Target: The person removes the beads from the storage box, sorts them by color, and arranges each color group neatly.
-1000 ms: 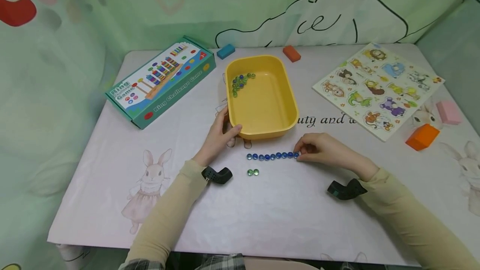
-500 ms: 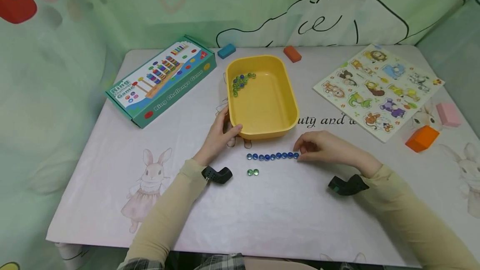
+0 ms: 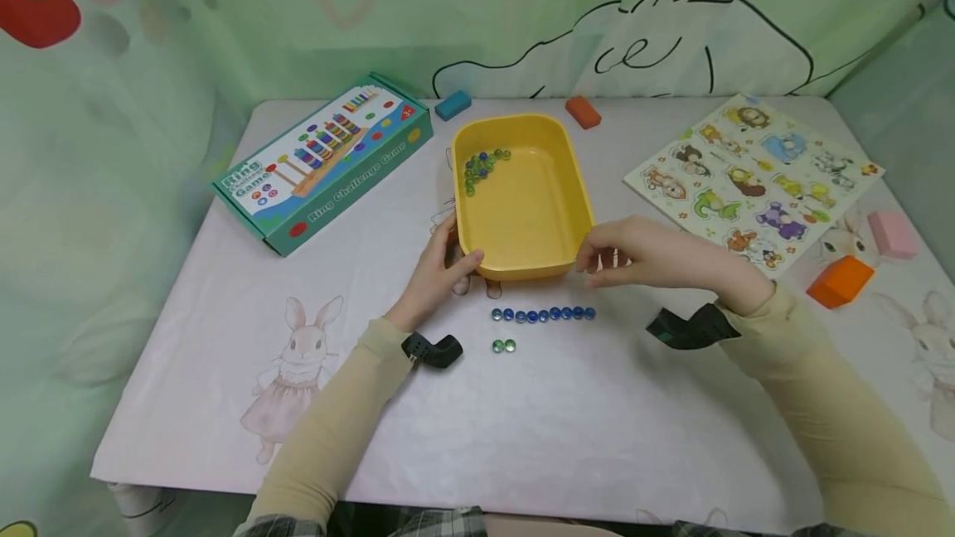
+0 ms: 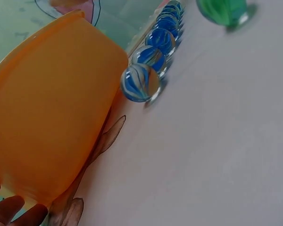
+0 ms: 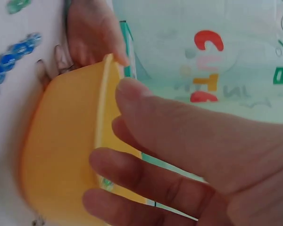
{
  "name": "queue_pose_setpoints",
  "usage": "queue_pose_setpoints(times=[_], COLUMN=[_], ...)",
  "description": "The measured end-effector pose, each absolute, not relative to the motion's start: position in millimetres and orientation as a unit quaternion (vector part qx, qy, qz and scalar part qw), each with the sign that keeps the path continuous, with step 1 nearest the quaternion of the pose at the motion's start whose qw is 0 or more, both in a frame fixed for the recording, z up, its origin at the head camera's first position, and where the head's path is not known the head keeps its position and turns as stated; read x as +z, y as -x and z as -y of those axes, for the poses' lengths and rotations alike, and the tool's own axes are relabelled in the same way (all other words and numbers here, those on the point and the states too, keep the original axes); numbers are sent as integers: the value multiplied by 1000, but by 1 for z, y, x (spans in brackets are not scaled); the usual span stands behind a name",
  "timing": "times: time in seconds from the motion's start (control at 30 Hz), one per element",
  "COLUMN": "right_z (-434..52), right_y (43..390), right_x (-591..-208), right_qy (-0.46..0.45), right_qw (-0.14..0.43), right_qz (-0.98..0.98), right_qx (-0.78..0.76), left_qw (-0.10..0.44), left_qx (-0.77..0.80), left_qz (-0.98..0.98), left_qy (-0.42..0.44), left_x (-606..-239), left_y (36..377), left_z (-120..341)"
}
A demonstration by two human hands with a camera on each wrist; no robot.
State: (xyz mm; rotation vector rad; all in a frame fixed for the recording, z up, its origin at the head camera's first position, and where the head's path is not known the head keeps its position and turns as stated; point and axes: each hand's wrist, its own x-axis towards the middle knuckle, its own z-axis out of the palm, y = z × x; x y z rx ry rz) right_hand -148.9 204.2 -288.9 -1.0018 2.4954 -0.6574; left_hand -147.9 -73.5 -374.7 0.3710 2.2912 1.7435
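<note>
A yellow tray (image 3: 578, 214) stands mid-table with several green and blue marbles (image 3: 481, 166) in its far left corner. My left hand (image 3: 457, 253) grips the tray's near left corner, thumb over the rim. A row of several blue marbles (image 3: 543, 315) lies just in front of the tray, and two green marbles (image 3: 504, 345) lie nearer to me. My right hand (image 3: 597, 263) hovers at the tray's near right corner, fingers loosely curved and empty. The right wrist view shows those fingers (image 5: 132, 169) beside the tray wall (image 5: 61, 155). The left wrist view shows the blue marbles (image 4: 151, 56) beside the tray (image 4: 47, 117).
A teal Ring Challenge Game box (image 3: 324, 160) lies at the left. An animal puzzle board (image 3: 753, 176) lies at the right, with an orange block (image 3: 839, 280) and a pink block (image 3: 891, 234) near it. A blue block (image 3: 452, 104) and a red-orange block (image 3: 582, 111) sit behind the tray.
My right hand has left the right end of the blue marble row and risen to the tray's near right corner. The left hand and the marbles stay put.
</note>
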Motion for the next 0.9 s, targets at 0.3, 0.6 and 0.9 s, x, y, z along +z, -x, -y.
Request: queue_pose_setpoints(times=[0.3, 0.6, 0.9], right_z=[-173, -150, -127], right_y=[186, 220, 248], right_x=[-280, -293, -310], right_qy=[361, 321, 296], right_qw=[227, 227, 227], right_qz=[-881, -897, -901], right_qx=[-206, -200, -220], left_qw=[121, 122, 109], left_qx=[609, 606, 607], left_qz=[-772, -774, -775], left_qy=[-135, -134, -136], left_x=[-377, -407, -411], left_y=[150, 164, 165], left_z=[74, 74, 75])
